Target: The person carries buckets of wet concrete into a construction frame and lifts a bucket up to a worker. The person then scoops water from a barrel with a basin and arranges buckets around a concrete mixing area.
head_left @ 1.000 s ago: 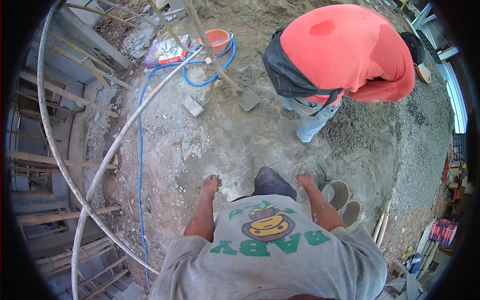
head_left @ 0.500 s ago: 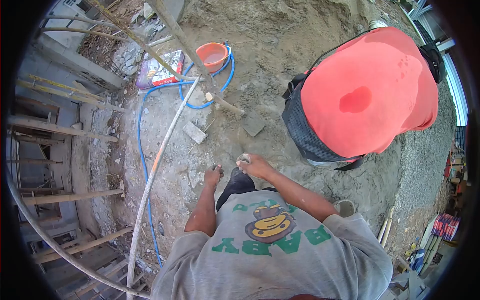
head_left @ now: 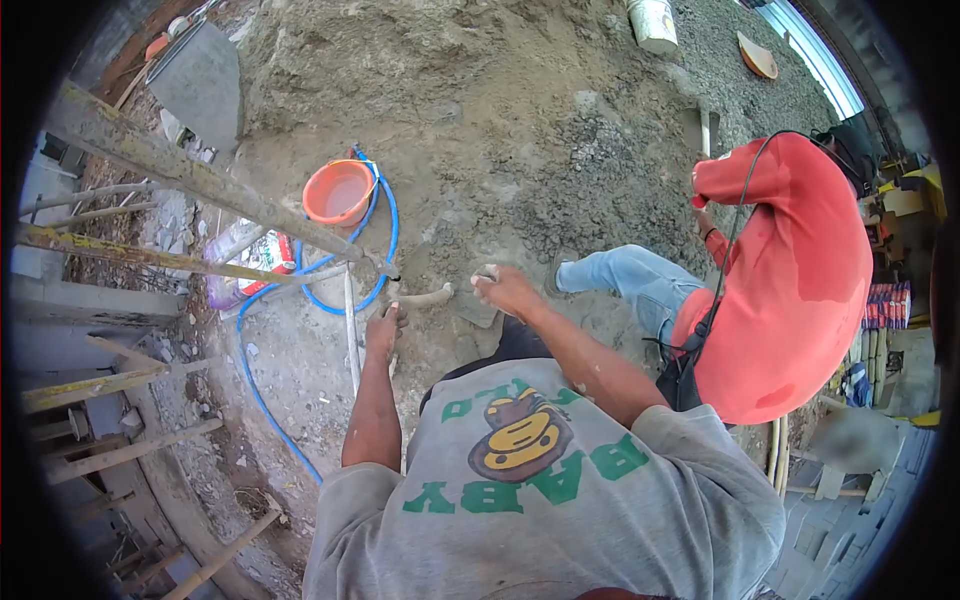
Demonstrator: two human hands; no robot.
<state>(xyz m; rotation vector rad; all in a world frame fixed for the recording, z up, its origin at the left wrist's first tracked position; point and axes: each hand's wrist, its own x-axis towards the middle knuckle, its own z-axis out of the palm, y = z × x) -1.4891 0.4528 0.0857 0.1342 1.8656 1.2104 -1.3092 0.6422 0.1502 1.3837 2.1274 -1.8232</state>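
My left hand (head_left: 386, 332) has its fingers curled, beside the near end of a short wooden handle (head_left: 425, 297); whether it touches the handle or holds anything I cannot make out. My right hand (head_left: 506, 290) is closed, with its fingers pressed together; what they hold, if anything, is too small to name. Just left of and below my right hand lies a flat grey blade (head_left: 478, 304), partly covered with mud. Ahead of my left hand stands an orange bucket (head_left: 340, 193) of cloudy water, with a blue hose (head_left: 392, 232) looped around it.
A co-worker in a red shirt (head_left: 790, 290) bends at the right, holding a shovel (head_left: 704, 132). Poles (head_left: 190, 190) cross the left side above a printed bag (head_left: 262, 258). A white bucket (head_left: 652, 25) stands at the top, near wet mortar (head_left: 610, 150).
The view has shifted forward. My right hand has come from the right side to the middle. The co-worker has turned, and their shovel now shows.
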